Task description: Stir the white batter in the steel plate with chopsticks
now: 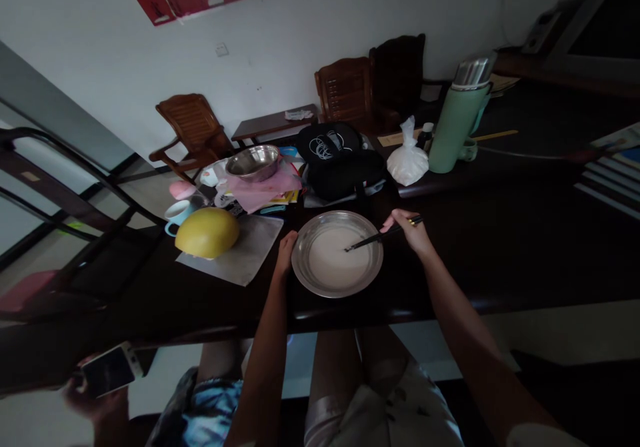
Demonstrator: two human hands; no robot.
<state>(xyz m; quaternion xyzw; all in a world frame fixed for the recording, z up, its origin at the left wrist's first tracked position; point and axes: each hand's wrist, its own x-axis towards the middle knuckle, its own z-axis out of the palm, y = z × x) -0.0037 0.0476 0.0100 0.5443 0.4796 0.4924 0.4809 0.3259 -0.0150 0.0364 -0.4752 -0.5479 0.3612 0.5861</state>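
A wide steel bowl (303,262) stands near the front edge of the dark table, holding a whitish liquid (333,267). My left hand (286,250) grips the bowl's left rim, fingers closed on its side. Black chopsticks (371,239) slant down from my right hand (409,231), which is closed around their upper part at the bowl's right. Their tips dip into the liquid near the middle of the bowl.
Left of the bowl, a large yellow rounded thing (207,232) lies on a grey sheet (255,247). Behind are a second steel bowl (253,164), black bag (343,167), tied bag of white powder (409,160) and green flask (457,127). A person's hand (87,394) at lower left holds a phone (111,370).
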